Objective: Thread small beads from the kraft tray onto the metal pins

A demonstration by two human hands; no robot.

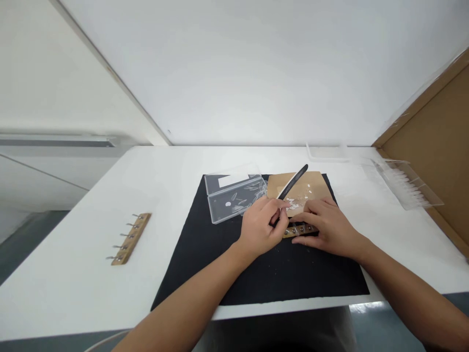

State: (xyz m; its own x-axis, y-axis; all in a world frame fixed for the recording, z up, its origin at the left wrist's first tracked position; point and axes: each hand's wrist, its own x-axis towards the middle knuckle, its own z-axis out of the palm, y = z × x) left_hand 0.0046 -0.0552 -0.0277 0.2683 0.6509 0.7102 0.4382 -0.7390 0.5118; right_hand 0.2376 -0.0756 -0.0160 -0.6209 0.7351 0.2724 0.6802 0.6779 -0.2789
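Note:
My left hand [264, 222] is closed around a dark nail file [293, 182], which slants up and to the right out of the fingers. Its fingertips are pinched close to the left end of a small wooden nail-tip stand [301, 230]; whether they also hold a tiny piece cannot be seen. My right hand [326, 226] grips that stand, thumb on the near side and fingers on the far side. Clear tips show along the stand. Just beyond lies a brown paper sheet [317, 183] with small white bits [292, 203] scattered over it.
An open clear plastic box [222, 210] with loose clear nail tips sits left of the paper on a black mat [252, 288]. Another wooden stand [132, 238] with upright tips is at the left. Clear trays [406, 188] lie at the right, by a cardboard panel [436, 132].

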